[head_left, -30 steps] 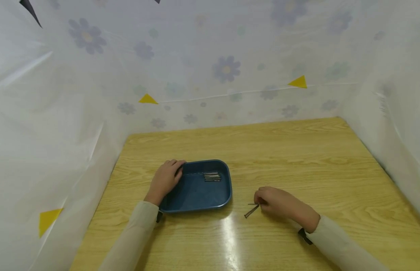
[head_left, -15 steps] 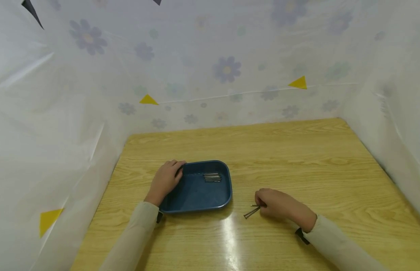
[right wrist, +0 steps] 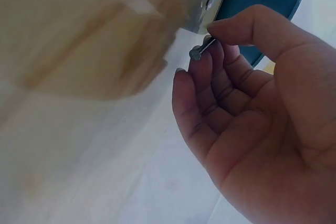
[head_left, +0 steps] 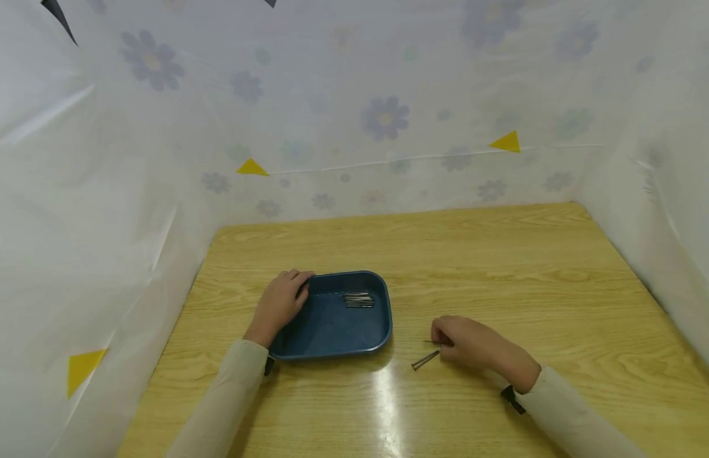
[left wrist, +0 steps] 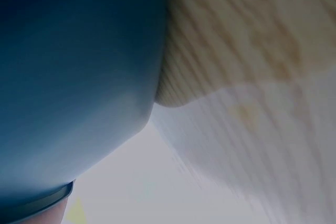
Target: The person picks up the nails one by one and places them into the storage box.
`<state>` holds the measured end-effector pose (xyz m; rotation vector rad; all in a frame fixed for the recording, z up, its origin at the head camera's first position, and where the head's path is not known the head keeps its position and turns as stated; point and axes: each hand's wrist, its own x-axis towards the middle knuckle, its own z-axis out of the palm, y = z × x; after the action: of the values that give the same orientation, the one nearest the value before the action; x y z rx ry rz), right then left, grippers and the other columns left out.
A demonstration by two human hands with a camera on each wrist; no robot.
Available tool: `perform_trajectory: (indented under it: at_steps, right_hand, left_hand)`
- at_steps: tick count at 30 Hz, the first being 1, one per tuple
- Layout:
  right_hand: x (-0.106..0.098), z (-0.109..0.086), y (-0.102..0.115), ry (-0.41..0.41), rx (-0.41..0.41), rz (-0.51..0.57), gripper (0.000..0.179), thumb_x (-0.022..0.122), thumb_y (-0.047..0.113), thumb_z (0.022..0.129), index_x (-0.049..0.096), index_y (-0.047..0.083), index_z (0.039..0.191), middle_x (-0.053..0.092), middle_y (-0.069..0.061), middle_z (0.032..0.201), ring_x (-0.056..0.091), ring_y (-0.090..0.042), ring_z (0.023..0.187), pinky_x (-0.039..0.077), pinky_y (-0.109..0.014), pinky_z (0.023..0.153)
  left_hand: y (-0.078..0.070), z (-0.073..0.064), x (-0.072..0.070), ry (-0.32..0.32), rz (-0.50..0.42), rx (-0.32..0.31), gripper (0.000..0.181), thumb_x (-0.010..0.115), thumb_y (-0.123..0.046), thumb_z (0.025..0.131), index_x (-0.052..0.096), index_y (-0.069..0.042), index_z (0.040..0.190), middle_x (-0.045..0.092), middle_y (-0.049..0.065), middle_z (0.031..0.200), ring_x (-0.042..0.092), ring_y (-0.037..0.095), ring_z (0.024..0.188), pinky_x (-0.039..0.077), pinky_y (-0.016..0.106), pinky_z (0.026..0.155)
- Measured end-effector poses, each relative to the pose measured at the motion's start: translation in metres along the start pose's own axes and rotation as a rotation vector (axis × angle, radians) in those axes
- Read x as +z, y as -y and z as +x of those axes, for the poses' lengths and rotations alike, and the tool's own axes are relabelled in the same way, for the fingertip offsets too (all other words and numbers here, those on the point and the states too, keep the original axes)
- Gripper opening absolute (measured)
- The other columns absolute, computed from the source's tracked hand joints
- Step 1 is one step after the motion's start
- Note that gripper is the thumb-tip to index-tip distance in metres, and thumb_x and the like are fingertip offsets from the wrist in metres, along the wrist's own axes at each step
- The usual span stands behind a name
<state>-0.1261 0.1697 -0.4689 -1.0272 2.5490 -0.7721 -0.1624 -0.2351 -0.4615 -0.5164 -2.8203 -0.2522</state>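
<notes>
My left hand [head_left: 278, 305] grips the blue tray [head_left: 331, 334] at its left side, fingers over the far rim and thumb inside. The tray's outer wall [left wrist: 79, 77] fills much of the left wrist view. A row of several nails [head_left: 358, 299] lies in the tray's far right part. To the right of the tray, my right hand [head_left: 465, 342] pinches a single nail between thumb and fingertips. The right wrist view shows that nail's head [right wrist: 195, 54] sticking out past the fingers. More nails [head_left: 425, 360] lie close together on the table just below those fingertips.
The wood-grained table [head_left: 503, 254] carries the tray and loose nails. White flowered sheeting [head_left: 331, 95] stands along its back and both sides, with yellow tape pieces [head_left: 505, 142] on it.
The nail in my right hand has come apart from the nails on the table, which now lie by themselves. My left hand and the tray have stayed put.
</notes>
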Motion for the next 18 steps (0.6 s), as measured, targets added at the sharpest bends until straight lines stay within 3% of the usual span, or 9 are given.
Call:
perform_trajectory:
  at_steps: [7, 13, 18]
  right_hand:
    - [-0.008, 0.008, 0.002, -0.066, -0.037, -0.020, 0.011, 0.060, 0.002, 0.087, 0.063, 0.011, 0.093, 0.054, 0.009, 0.080, 0.047, -0.004, 0.068, 0.044, -0.023, 0.059]
    - [-0.015, 0.021, 0.007, -0.123, -0.127, -0.086, 0.010, 0.063, -0.001, 0.086, 0.064, 0.007, 0.093, 0.057, 0.006, 0.082, 0.052, -0.005, 0.072, 0.048, -0.025, 0.062]
    - [-0.020, 0.033, 0.018, -0.121, -0.133, -0.092, 0.008, 0.061, 0.004, 0.091, 0.065, 0.008, 0.097, 0.059, 0.005, 0.087, 0.054, -0.006, 0.077, 0.050, -0.027, 0.067]
  left_hand:
    - [0.001, 0.000, 0.000, -0.013, 0.007, 0.012, 0.032, 0.060, -0.018, 0.095, 0.062, -0.014, 0.126, 0.064, 0.005, 0.103, 0.059, 0.023, 0.089, 0.050, 0.041, 0.075]
    - [0.000, 0.000, 0.000, -0.004, 0.009, 0.005, 0.032, 0.060, -0.019, 0.095, 0.062, -0.015, 0.126, 0.064, 0.004, 0.102, 0.058, 0.023, 0.089, 0.050, 0.041, 0.075]
    - [0.000, 0.000, 0.000, 0.012, 0.014, -0.004, 0.032, 0.060, -0.020, 0.095, 0.062, -0.016, 0.127, 0.064, 0.004, 0.103, 0.058, 0.023, 0.090, 0.050, 0.040, 0.075]
